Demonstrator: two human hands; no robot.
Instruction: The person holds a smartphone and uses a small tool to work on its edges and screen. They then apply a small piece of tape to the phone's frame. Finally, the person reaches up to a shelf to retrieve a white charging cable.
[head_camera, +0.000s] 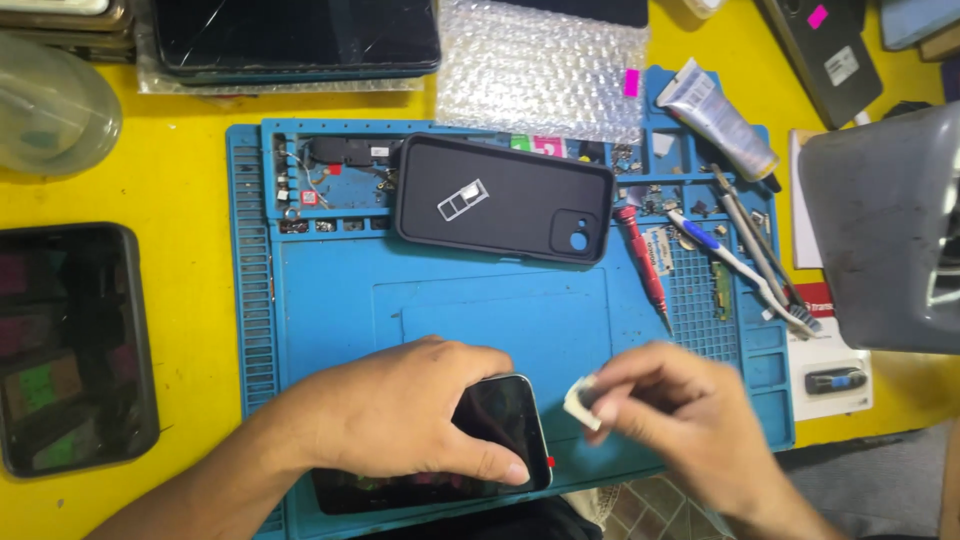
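Phone (500, 425) lay flat on the blue mat (330, 290), long axis left-right, pinned under my left hand (400, 415). Right hand (670, 410) pinched a white wipe (582, 400) just beside the phone's right end, nearer it.

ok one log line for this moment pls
left hand: pressing phone flat on blue mat | right hand: pinching small white piece beside phone
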